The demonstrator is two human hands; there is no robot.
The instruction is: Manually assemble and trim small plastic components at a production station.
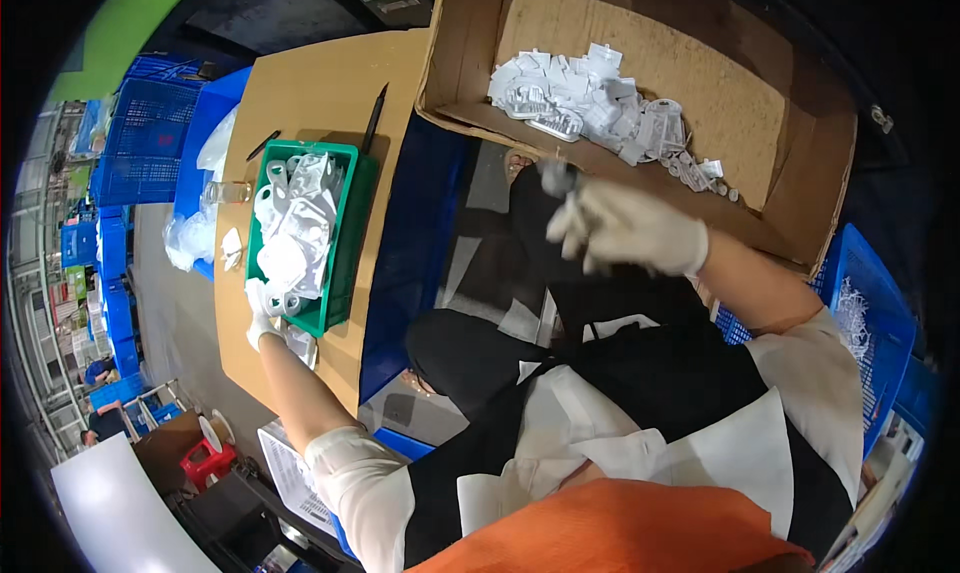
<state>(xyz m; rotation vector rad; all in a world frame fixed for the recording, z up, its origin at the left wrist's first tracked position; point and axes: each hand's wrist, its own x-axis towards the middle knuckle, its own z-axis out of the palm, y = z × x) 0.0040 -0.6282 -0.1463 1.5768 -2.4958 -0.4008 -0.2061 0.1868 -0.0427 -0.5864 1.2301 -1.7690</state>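
My left hand (260, 318), in a white glove, is at the near left corner of a green plastic bin (343, 243). White plastic parts (290, 243), some with round openings, are heaped in the bin, and the hand is right against the nearest ones. Its fingers blend into the white parts, so their grip is hard to read. My right hand (635, 228), also white-gloved, is raised above my lap, near the front edge of a large cardboard box (640, 138). Its closed fingers hold a small greyish object (558, 178), smeared by motion.
The box holds many flat white plastic pieces (590, 93). A black pen-like tool (376, 118), a shorter black one (263, 145) and a clear jar (228, 192) rest on the cardboard-topped table (310, 83). A blue basket (870, 323) with white scraps stands at right.
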